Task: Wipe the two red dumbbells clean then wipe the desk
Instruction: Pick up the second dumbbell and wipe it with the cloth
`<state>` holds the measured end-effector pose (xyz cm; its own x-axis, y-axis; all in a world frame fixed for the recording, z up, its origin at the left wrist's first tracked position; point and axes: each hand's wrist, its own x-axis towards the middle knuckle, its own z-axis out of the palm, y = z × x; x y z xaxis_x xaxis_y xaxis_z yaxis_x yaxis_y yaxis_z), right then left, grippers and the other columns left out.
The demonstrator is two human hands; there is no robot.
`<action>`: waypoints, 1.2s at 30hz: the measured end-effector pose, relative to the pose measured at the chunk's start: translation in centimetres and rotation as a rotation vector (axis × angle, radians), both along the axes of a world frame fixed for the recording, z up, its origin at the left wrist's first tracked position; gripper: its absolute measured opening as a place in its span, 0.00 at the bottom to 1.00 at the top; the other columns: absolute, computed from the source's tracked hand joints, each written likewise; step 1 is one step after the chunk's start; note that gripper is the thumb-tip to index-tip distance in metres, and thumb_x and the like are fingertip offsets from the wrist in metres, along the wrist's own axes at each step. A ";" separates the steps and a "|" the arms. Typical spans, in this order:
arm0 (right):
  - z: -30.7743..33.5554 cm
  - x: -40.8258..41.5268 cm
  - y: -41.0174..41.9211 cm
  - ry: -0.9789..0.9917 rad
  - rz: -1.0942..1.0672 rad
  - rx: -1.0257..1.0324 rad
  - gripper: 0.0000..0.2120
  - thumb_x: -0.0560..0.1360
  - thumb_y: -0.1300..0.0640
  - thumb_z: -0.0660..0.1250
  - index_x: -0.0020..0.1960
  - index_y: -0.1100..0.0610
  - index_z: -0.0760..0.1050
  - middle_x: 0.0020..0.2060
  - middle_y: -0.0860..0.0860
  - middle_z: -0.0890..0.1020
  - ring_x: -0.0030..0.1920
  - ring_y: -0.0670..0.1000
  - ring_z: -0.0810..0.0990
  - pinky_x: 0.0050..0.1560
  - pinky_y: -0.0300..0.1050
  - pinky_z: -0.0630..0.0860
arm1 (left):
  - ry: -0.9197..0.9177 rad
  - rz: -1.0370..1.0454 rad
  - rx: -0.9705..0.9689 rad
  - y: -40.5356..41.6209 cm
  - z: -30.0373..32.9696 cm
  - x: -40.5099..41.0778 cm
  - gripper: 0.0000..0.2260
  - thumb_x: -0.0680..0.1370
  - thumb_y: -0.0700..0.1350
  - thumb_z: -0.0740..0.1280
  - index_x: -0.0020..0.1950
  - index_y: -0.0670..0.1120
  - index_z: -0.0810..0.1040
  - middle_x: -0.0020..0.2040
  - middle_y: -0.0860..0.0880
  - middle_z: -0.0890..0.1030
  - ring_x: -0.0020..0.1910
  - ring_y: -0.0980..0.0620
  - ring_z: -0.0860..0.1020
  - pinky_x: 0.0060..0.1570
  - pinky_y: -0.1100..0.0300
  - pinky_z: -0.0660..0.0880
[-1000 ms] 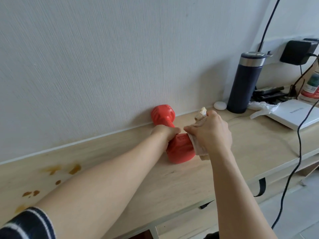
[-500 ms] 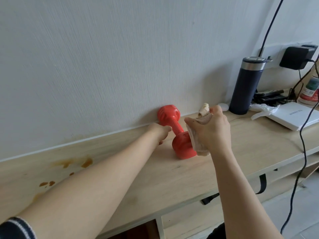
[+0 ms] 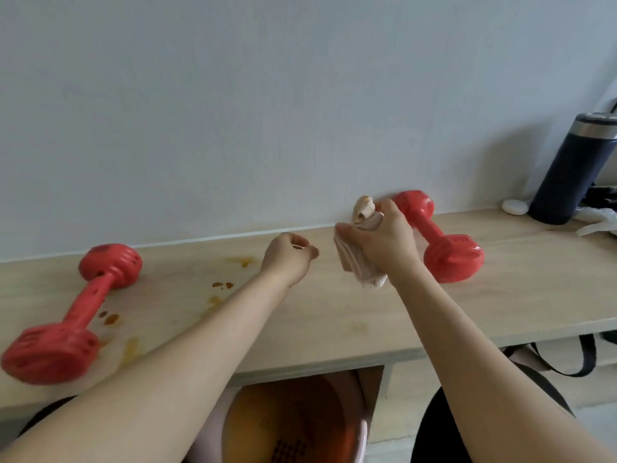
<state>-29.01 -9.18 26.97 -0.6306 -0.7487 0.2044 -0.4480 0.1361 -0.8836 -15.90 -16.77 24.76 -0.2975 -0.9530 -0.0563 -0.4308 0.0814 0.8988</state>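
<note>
At about nine o'clock a red dumbbell (image 3: 66,315) lies on the wooden desk (image 3: 334,315), one head toward the wall, the other at the front edge near the left border. Just to its right, orange-brown stains (image 3: 223,285) dot the desk — some almost touching its handle, others trailing toward the middle. The left hand (image 3: 287,260) hangs above the desk near the centre, fingers curled into a loose fist with nothing in it, clear of both dumbbells. Just to its right, the right hand (image 3: 380,243) grips a folded, soiled cloth (image 3: 355,262) — fingers wrapped round it, one end sticking up above the thumb, the rest hanging below the palm. Behind this hand, toward two o'clock, the second red dumbbell (image 3: 440,240) lies against the wall, partly hidden by the wrist; whether the hand touches it cannot be told. Further right stands a dark flask (image 3: 571,168), a small white pebble-like object (image 3: 515,206) beside it. Under the desk, at six o'clock, sits a basin (image 3: 293,426) with brownish contents.
</note>
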 end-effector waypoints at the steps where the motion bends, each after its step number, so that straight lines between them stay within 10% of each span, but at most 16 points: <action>1: 0.1 1.3 -0.5 -0.013 0.030 -0.003 0.27 0.67 0.48 0.76 0.60 0.58 0.70 0.50 0.51 0.78 0.51 0.51 0.77 0.46 0.42 0.70 | 0.000 0.027 -0.013 -0.2 0.2 1.7 0.06 0.74 0.44 0.68 0.50 0.46 0.75 0.50 0.46 0.79 0.46 0.48 0.77 0.43 0.60 0.73; 5: 0.4 6.4 -2.6 -0.056 0.113 -0.008 0.24 0.67 0.51 0.75 0.58 0.56 0.70 0.44 0.48 0.78 0.47 0.50 0.78 0.43 0.42 0.71 | -0.033 0.102 -0.082 -1.2 1.2 8.0 0.10 0.75 0.44 0.66 0.55 0.45 0.74 0.51 0.49 0.77 0.40 0.54 0.75 0.34 0.62 0.69; 10: 0.3 12.5 -5.3 -0.125 0.241 0.005 0.25 0.68 0.53 0.75 0.60 0.57 0.69 0.46 0.51 0.80 0.47 0.52 0.80 0.48 0.48 0.78 | -0.182 0.196 -0.209 -3.1 1.7 15.3 0.14 0.75 0.44 0.67 0.59 0.45 0.74 0.58 0.47 0.75 0.49 0.51 0.74 0.45 0.60 0.69; 20: -0.9 20.0 -7.7 -0.086 0.413 0.025 0.25 0.68 0.55 0.74 0.61 0.58 0.69 0.42 0.48 0.77 0.44 0.50 0.79 0.44 0.44 0.76 | -0.886 0.433 -0.202 -4.3 0.4 26.5 0.17 0.74 0.53 0.64 0.59 0.46 0.73 0.59 0.44 0.73 0.60 0.43 0.72 0.54 0.52 0.69; 36: -0.2 15.6 -6.8 -0.206 0.328 -0.020 0.20 0.68 0.57 0.75 0.56 0.59 0.72 0.41 0.51 0.79 0.39 0.49 0.80 0.36 0.43 0.77 | -0.933 0.103 -0.153 -4.1 0.9 20.8 0.17 0.66 0.57 0.71 0.48 0.48 0.78 0.41 0.50 0.79 0.41 0.48 0.77 0.41 0.58 0.67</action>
<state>-13.44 -15.94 26.81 -0.3878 -0.9145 0.1155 -0.2781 -0.0033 -0.9605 4.92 -20.83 25.70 -0.1097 -0.9888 -0.1014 -0.9811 0.0913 0.1709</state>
